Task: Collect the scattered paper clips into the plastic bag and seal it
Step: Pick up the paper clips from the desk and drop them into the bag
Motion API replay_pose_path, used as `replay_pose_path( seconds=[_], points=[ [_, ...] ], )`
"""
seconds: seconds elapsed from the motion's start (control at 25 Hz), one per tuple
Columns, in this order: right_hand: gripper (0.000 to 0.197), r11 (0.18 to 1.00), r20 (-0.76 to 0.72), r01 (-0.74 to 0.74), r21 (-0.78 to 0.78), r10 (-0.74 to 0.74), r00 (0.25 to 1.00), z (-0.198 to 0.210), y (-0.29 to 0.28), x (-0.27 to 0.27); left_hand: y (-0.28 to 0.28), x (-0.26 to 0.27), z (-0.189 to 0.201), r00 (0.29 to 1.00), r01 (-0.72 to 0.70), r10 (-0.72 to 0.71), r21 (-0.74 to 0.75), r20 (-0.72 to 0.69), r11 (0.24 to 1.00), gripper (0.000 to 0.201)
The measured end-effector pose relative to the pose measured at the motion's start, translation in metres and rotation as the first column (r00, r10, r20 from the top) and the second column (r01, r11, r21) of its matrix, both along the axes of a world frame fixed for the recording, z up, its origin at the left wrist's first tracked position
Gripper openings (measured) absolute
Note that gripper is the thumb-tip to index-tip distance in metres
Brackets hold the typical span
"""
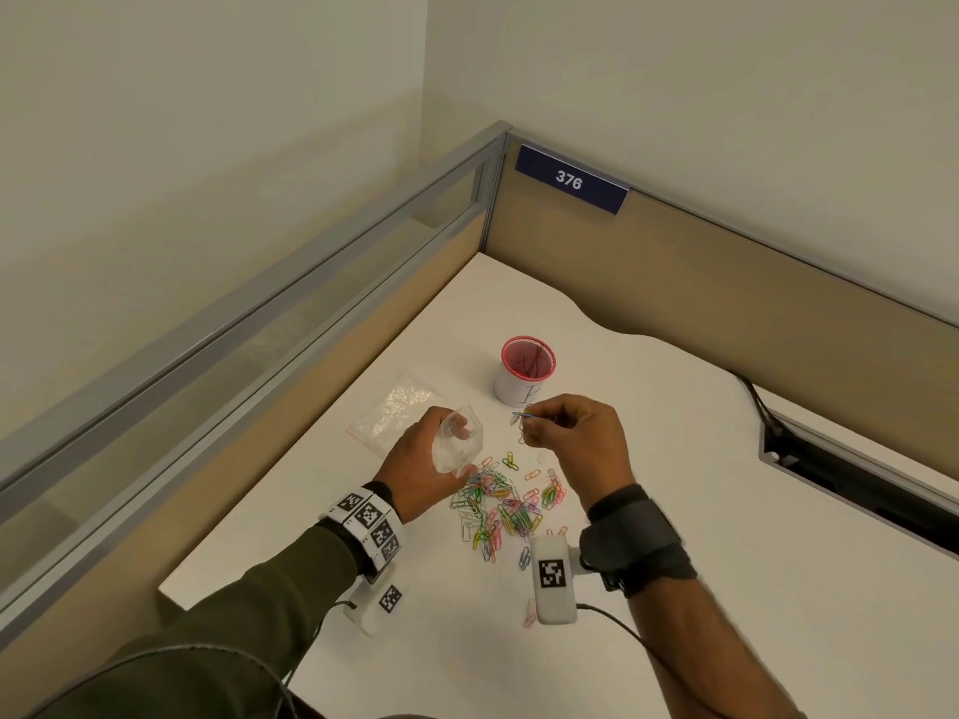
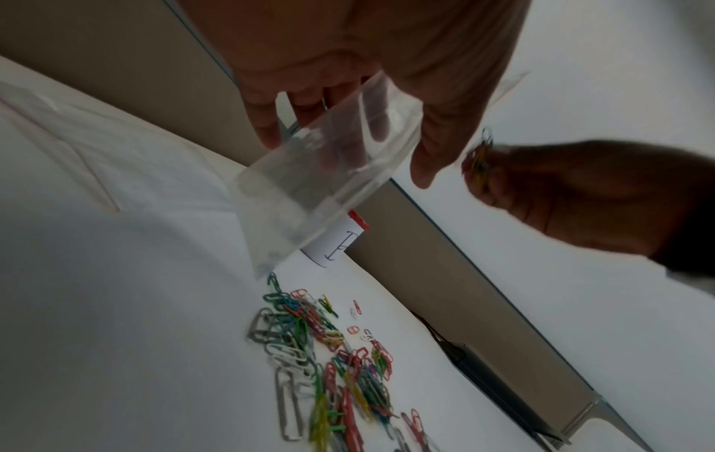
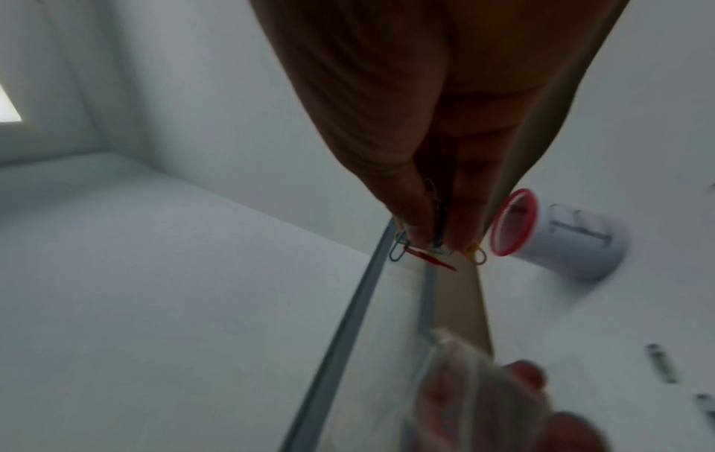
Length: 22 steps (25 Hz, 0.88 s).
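Clear bag (image 1: 459, 442) gripped in left hand (image 1: 423, 461) above the tabletop (image 1: 674, 511), right hand (image 1: 568, 438) pinching a few clips (image 1: 521, 417) beside it, rest of clips (image 1: 501, 503) piled below, red-rimmed cup (image 1: 525, 370) behind

The desk (image 1: 648, 459) sits in a corner, with walls behind it and on its left. A pile of paper clips (image 1: 501, 505) lies on the desk near the front. The left hand (image 1: 425, 469) is up over the left side of the pile and holds a bag (image 1: 459, 446). The right hand (image 1: 571, 438) is to the right of the bag and pinches a few clips (image 1: 521, 417). A cup (image 1: 524, 371) stands behind both hands. Another bag (image 1: 397, 409) lies flat to the left of the cup.
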State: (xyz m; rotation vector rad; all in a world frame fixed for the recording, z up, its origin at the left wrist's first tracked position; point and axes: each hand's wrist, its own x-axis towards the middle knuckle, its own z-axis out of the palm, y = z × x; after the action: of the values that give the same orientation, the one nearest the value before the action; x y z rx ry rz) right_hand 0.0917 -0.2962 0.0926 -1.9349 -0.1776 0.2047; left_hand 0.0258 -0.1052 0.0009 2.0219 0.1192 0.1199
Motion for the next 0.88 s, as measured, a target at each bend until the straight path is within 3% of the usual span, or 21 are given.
replay_pose_path(
  seconds=[0.12,0.4,0.6,0.88],
  points=[
    [0.007,0.997,0.025,-0.06,0.044,0.059,0.998,0.018,0.021,-0.01,-0.008,0.004,0.005,1.0,-0.003,0.003,0.015,0.001,1.0,0.054],
    [0.004,0.927,0.078,-0.163,-0.336,0.2,0.977,0.004,0.055,-0.015,-0.013,0.009,0.013,1.0,0.005,-0.005,-0.054,-0.011,0.999,0.048],
    [0.016,0.859,0.136,-0.219,-0.463,0.312,0.94,0.008,0.06,-0.018,-0.013,0.009,0.016,1.0,-0.029,0.029,-0.032,-0.002,0.999,0.045],
    [0.023,0.937,0.17,-0.26,-0.235,0.303,0.938,0.027,0.04,-0.021,-0.01,0.007,0.016,0.997,-0.031,0.032,-0.017,0.064,0.999,0.044]
  ],
)
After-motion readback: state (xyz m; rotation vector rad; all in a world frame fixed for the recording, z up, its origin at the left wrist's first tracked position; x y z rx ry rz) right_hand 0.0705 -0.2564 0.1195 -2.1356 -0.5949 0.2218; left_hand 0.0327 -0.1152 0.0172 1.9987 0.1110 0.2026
